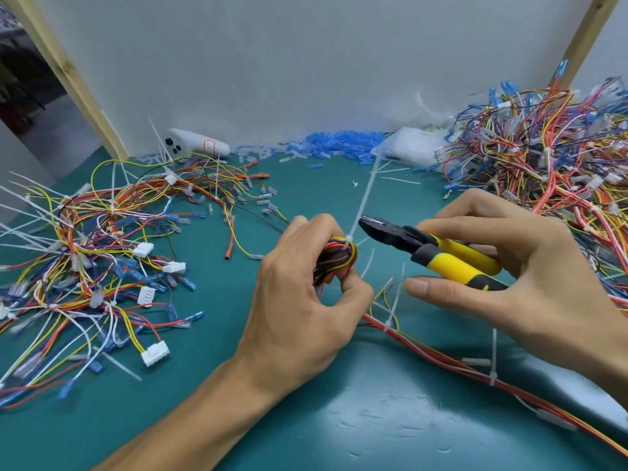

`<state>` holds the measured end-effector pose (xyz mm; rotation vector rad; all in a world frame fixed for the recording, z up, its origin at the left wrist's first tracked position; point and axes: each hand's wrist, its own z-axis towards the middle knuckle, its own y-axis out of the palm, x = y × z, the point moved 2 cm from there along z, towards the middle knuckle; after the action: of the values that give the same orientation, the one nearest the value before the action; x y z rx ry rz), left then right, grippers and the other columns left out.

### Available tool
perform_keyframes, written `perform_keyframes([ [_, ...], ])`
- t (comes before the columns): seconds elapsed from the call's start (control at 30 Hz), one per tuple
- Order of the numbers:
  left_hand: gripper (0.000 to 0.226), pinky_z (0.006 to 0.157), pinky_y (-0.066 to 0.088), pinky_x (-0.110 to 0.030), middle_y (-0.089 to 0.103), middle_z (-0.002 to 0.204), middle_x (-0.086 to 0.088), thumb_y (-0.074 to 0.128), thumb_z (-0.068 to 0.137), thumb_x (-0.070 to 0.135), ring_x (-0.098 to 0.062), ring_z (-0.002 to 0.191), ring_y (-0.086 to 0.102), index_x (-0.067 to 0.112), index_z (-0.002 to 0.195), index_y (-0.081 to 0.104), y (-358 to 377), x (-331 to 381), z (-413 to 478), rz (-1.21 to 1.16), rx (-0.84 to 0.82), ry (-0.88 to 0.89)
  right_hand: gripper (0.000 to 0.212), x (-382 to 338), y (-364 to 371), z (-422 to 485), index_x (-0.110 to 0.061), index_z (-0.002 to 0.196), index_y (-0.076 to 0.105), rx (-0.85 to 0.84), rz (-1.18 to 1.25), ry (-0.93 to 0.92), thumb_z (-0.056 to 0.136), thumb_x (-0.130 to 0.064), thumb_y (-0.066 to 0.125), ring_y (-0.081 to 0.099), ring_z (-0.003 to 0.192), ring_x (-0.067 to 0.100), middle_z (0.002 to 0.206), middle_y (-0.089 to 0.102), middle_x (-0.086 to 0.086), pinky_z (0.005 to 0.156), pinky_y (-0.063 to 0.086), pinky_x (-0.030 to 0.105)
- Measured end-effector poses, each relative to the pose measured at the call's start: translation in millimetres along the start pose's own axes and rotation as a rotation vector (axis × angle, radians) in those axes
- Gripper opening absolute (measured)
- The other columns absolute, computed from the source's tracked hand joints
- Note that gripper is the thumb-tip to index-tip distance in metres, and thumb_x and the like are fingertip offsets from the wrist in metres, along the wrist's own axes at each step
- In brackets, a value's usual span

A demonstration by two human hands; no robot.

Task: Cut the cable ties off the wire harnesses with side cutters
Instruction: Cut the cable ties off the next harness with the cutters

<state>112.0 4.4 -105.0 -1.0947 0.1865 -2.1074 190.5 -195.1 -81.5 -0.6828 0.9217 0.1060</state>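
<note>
As the left hand (pixel 299 300) grips: fingers curl round the wire bundle (pixel 336 256), turning its cable tie (pixel 348 242) upward for the blades.
Cable tie: just above the left fingertips, tail sticking up.
Cutters (pixel 418 243): handles clasped in the right hand (pixel 530 263), tip just beside the tie.

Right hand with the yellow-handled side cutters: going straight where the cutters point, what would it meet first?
Probably the white plastic cable tie standing up from the coloured wire bundle in the left hand; depth is uncertain.
</note>
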Motion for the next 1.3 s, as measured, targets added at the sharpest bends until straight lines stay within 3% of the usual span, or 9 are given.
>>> perform_keyframes([
  [0.3,0.028,0.062,0.035,-0.027,0.037,0.076,0.01,0.068,0.077,0.005,-0.017,0.071,0.041,0.017,0.079,0.042,1.6,1.8,0.3,0.076,-0.03,0.032,0.032,-3.1,2.3,-1.3,-0.042,0.105,0.079,-0.05,-0.104,-0.061,0.076,-0.055,0.085,0.063,0.079,0.022,0.097,0.063,-0.005,0.063,0.045,0.026],
  [0.4,0.027,0.063,0.031,-0.025,0.034,0.076,0.012,0.068,0.075,0.005,-0.016,0.07,0.039,0.015,0.078,0.042,2.1,2.4,-0.2,0.111,-0.055,0.044,0.03,-4.0,4.4,-1.7,-0.04,0.103,0.079,-0.061,-0.099,-0.062,0.077,-0.052,0.086,0.063,0.079,0.02,0.096,0.065,-0.005,0.064,0.043,0.019],
  [0.77,0.02,0.067,0.033,-0.032,0.035,0.083,0.008,0.063,0.074,0.0,-0.022,0.075,0.038,0.007,0.083,0.047,3.3,3.2,-0.5,0.217,-0.075,0.102,0.029,-4.5,8.2,-3.2,-0.032,0.099,0.074,-0.094,-0.162,-0.054,0.082,-0.054,0.079,0.058,0.07,0.018,0.083,0.064,-0.006,0.057,0.042,0.02],
  [0.87,0.02,0.068,0.031,-0.03,0.033,0.084,0.01,0.062,0.075,0.0,-0.022,0.076,0.038,0.009,0.086,0.047,3.9,3.3,-1.4,0.225,-0.076,0.106,0.025,-5.9,8.8,-4.2,-0.03,0.093,0.075,-0.103,-0.137,-0.057,0.081,-0.051,0.081,0.049,0.058,0.013,0.071,0.06,-0.002,0.051,0.037,0.015],
  [1.07,0.019,0.066,0.034,-0.031,0.035,0.085,0.008,0.063,0.076,0.001,-0.022,0.075,0.039,0.007,0.087,0.05,5.3,3.2,-3.3,0.207,-0.078,0.109,0.017,-2.3,9.7,-6.7,-0.031,0.078,0.07,-0.107,-0.114,-0.027,0.081,-0.043,0.082,0.031,0.053,0.015,0.058,0.046,0.003,0.045,0.028,0.026],
  [1.2,0.018,0.064,0.037,-0.036,0.038,0.083,0.005,0.062,0.075,-0.001,-0.024,0.073,0.04,0.003,0.087,0.051,5.6,1.6,-2.7,0.197,-0.069,0.1,0.016,-3.3,8.8,-5.5,-0.03,0.09,0.072,-0.097,-0.178,-0.064,0.081,-0.037,0.083,0.045,0.058,0.013,0.069,0.055,-0.004,0.052,0.04,0.026],
  [1.3,0.018,0.06,0.039,-0.045,0.038,0.081,0.001,0.062,0.072,-0.003,-0.027,0.07,0.039,0.002,0.085,0.049,6.1,3.1,-3.5,0.167,-0.063,0.092,0.035,-3.5,6.6,-5.1,-0.026,0.108,0.075,-0.097,-0.274,-0.11,0.074,-0.019,0.081,0.053,0.074,0.013,0.084,0.058,-0.013,0.063,0.04,0.021],
])
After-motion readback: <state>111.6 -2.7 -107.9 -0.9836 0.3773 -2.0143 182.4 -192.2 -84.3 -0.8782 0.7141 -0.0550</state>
